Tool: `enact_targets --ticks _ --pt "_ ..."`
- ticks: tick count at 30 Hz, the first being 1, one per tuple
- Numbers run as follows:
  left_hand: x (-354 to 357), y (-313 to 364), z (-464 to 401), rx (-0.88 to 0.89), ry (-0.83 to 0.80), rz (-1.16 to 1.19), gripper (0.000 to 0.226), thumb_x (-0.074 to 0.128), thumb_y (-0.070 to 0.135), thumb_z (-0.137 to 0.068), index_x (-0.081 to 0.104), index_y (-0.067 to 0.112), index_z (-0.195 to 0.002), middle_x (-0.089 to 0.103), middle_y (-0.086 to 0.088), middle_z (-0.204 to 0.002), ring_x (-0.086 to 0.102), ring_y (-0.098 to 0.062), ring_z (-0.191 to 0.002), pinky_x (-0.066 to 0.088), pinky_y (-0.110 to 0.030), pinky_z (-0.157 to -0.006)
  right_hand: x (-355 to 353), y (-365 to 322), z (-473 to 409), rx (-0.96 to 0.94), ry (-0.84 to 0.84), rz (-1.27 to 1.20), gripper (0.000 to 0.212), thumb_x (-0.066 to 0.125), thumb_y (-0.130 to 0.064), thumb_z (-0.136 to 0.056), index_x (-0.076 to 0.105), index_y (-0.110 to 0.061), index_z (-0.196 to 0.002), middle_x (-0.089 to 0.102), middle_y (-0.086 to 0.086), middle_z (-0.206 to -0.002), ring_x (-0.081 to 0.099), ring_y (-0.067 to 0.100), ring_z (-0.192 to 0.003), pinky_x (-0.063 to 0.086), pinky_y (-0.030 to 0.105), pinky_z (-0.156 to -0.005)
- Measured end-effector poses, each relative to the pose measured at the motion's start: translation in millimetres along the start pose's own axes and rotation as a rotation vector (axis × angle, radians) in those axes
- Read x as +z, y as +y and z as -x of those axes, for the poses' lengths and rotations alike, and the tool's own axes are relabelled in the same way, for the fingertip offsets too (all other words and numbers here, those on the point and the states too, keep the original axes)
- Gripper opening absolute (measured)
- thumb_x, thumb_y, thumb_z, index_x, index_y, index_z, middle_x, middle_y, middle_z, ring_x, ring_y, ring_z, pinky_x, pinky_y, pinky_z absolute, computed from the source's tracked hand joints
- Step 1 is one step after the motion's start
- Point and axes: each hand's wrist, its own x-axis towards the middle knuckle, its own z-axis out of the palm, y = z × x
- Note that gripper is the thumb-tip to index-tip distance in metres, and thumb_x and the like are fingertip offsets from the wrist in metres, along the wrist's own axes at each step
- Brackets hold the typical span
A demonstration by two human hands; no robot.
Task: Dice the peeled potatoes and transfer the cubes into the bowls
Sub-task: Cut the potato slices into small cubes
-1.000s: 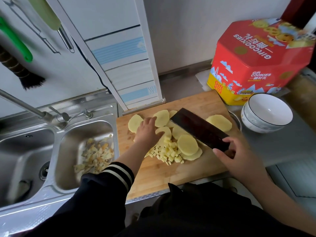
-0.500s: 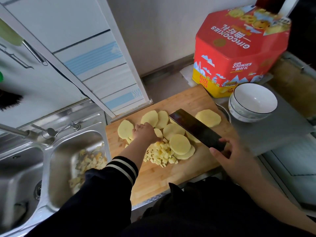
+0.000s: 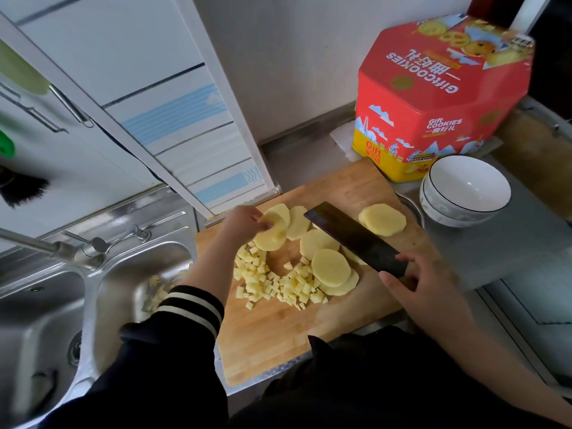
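Where sink [image 3: 102, 292] ends: wooden board [image 3: 278, 345]; white-tiled wall [image 3: 185, 119].

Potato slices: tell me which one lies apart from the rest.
The slice beyond the knife, nearest the bowls; the others cluster on the knife's near side.

Potato cubes [image 3: 274, 281] are lying mid cutting board [image 3: 278, 342], slices [image 3: 329, 267] sitting at their three o'clock; bowls [image 3: 465, 190] are standing off the board at two o'clock, the sink [image 3: 102, 298] lying at nine o'clock.
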Motion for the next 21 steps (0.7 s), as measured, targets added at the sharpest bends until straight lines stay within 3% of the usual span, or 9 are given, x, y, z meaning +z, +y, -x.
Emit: enact_targets --ticks 4,7,10,14,17,21 --pt "-24 -16 -11 -0.047 0.043 -0.035 0.044 0.072 0.030 -0.087 0.063 0.002 -0.119 0.064 -0.011 -0.113 0.055 -0.022 -0.095 0.044 -0.032 -0.086 0 -1 -1 0.001 -0.009 -0.016 0.044 0.061 -0.050 -0.087 0.045 -0.030 -0.122 0.057 -0.006 -0.096 0.056 0.006 -0.086 0.049 0.029 -0.071" --pt "-30 -45 -17 -0.111 0.066 -0.013 0.046 0.069 0.029 -0.090 0.060 -0.002 -0.123 0.062 -0.017 -0.121 0.058 -0.032 -0.108 0.044 -0.037 -0.091 1 -1 -2 -0.009 -0.026 -0.015 0.043 0.060 -0.051 -0.087 0.044 -0.031 -0.121 0.058 -0.006 -0.097 0.057 0.007 -0.090 0.052 0.030 -0.075" --pt "-24 -68 -20 -0.154 0.110 0.032 0.041 0.063 0.024 -0.095 0.056 -0.001 -0.127 0.059 -0.020 -0.125 0.056 -0.035 -0.111 0.042 -0.037 -0.084 5 -2 -1 -0.018 -0.055 -0.019 0.042 0.060 -0.052 -0.087 0.044 -0.033 -0.121 0.059 -0.007 -0.103 0.058 0.010 -0.096 0.052 0.031 -0.078" --pt "-14 -84 -27 -0.217 0.089 0.046 0.043 0.055 0.027 -0.099 0.050 0.004 -0.135 0.053 -0.022 -0.131 0.054 -0.038 -0.114 0.045 -0.041 -0.088 8 -8 0 -0.058 -0.068 0.005 0.040 0.062 -0.047 -0.088 0.044 -0.032 -0.120 0.056 -0.014 -0.098 0.057 0.005 -0.089 0.047 0.018 -0.068" --pt "-4 -96 -32 -0.266 0.028 0.095 0.061 0.069 0.033 -0.089 0.045 0.006 -0.139 0.048 -0.020 -0.137 0.052 -0.036 -0.119 0.046 -0.044 -0.098 9 -12 1 -0.066 -0.096 0.029 0.041 0.061 -0.048 -0.088 0.043 -0.033 -0.122 0.055 -0.015 -0.095 0.056 0.003 -0.086 0.043 0.014 -0.064" --pt "2 -98 -34 -0.287 0.057 0.155 0.081 0.083 0.033 -0.075 0.041 0.002 -0.137 0.050 -0.016 -0.137 0.052 -0.034 -0.120 0.049 -0.045 -0.097 11 -16 1 -0.051 -0.157 0.050 0.044 0.060 -0.050 -0.088 0.040 -0.035 -0.124 0.053 -0.017 -0.096 0.056 0.004 -0.086 0.044 0.013 -0.063"
